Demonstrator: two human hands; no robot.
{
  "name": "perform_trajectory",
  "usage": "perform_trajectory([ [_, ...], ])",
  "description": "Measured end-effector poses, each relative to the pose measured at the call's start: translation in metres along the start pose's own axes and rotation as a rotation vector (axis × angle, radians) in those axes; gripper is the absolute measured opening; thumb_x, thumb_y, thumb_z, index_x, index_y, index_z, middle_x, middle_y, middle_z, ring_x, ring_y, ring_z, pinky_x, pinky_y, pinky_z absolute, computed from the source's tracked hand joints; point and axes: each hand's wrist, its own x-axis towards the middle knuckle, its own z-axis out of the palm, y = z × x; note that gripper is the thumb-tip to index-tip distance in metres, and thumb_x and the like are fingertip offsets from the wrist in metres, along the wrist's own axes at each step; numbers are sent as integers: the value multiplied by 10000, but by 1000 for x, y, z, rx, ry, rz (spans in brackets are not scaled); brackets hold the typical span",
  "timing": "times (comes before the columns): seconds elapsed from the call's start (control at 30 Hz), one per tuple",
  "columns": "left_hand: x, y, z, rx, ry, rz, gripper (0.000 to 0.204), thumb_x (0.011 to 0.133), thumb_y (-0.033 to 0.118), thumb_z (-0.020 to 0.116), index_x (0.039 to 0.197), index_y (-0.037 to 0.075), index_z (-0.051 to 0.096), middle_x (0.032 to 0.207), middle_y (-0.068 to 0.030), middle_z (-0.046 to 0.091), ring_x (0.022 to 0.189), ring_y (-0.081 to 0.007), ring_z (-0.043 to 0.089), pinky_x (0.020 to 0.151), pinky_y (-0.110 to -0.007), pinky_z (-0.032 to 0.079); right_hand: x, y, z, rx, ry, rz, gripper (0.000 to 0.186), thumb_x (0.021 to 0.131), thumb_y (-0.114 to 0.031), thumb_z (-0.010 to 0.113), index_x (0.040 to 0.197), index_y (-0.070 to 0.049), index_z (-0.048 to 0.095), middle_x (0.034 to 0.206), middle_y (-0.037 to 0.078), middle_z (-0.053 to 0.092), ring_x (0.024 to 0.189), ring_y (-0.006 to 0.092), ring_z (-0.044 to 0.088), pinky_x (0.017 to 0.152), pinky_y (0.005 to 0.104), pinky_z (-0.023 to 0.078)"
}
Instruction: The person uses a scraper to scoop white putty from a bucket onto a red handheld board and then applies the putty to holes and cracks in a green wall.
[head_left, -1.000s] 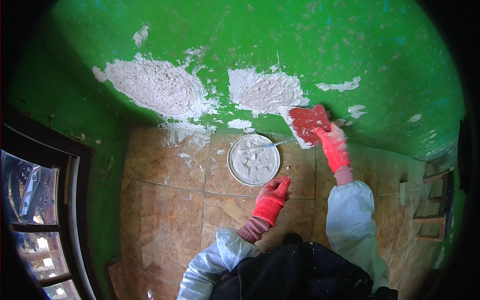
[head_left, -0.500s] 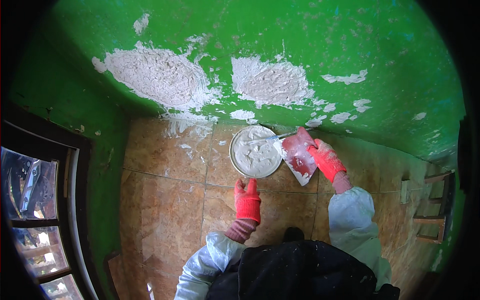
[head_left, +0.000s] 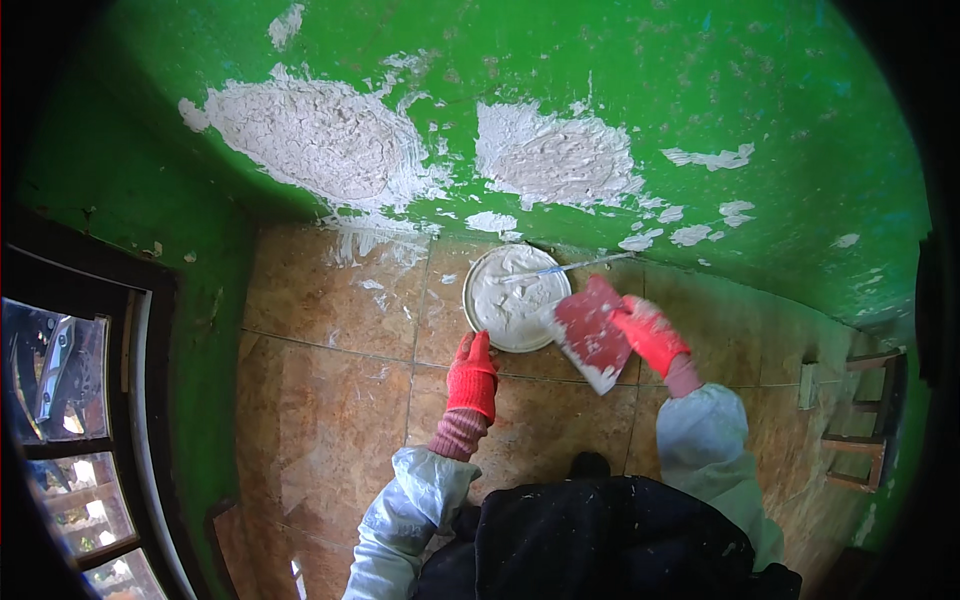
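Note:
A round white bucket (head_left: 474, 322) of pale filler stands on the tiled floor by the wall. My left hand (head_left: 473, 385), in a red knitted glove, reaches its near left rim, fingers stretched out with the tips at the edge; whether they press on it is unclear. Shut in my right hand (head_left: 650, 334), also red-gloved, is a wide red scraper (head_left: 592, 325) smeared with filler, its left corner over or beside the bucket's right rim. A thin, pale, filler-coated stick (head_left: 590, 264) lies across the bucket's top and sticks out to the right.
The green wall (head_left: 560, 60) ahead bears two large rough filler patches (head_left: 310, 140) and several small ones. Filler smears mark the tiles (head_left: 330, 400). A dark-framed glazed door or window (head_left: 75, 380) is at left, a wooden frame (head_left: 860, 440) at right.
My left hand has moved up and slightly left to the bucket's rim, its fingers closer together. The scraper has turned and dropped a little, showing more of its red face.

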Motion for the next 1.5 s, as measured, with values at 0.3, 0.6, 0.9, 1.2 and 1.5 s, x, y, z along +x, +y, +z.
perform_trajectory([
  [0.3, 22, -44, -38, 446, -132, 483, 353, 884, 256, 462, 1170, 50, 476, 996, -91, 524, 849, -186, 550, 729, -312, 479, -7, -11, 72, 344, -94, 305, 284, 811, -283, 540, 955, -43, 587, 697, 14, 563, 579, 105, 490, 517, 271, 403],
  [0.6, -43, -62, -8, 381, -275, -64, 334, 786, 329, 636, 1003, 89, 553, 741, 2, 570, 557, -114, 522, 483, -231, 390, -28, -1, 80, 619, -12, 387, 326, 816, -323, 543, 1054, -102, 570, 885, -14, 585, 627, 96, 500, 513, 249, 396],
  [0.9, -67, -36, 6, 184, -277, -123, 255, 783, 269, 660, 949, 85, 598, 686, 9, 599, 545, -90, 547, 472, -208, 379, -45, 5, 67, 52, 376, -167, 329, 820, -137, 503, 1143, -82, 528, 1053, 126, 533, 975, 244, 506, 873, 371, 393],
  [1.2, -80, -12, 8, 179, -348, -158, 217, 799, 197, 643, 952, 52, 593, 779, 2, 617, 579, -105, 559, 550, -232, 455, -28, -10, 44, -725, 183, -841, 499, 588, -132, 625, 1083, -127, 557, 1095, 70, 500, 1121, 278, 415, 1041, 497, 250],
  [1.5, -96, 4, 11, -25, -618, 48, 529, 890, 438, 431, 1198, 8, 427, 1103, -114, 507, 950, -247, 543, 826, -392, 464, -32, -36, 29, -21, 358, -734, 643, 543, 196, 439, 1085, -111, 594, 1115, 74, 554, 1169, 256, 441, 1036, 401, 286],
])
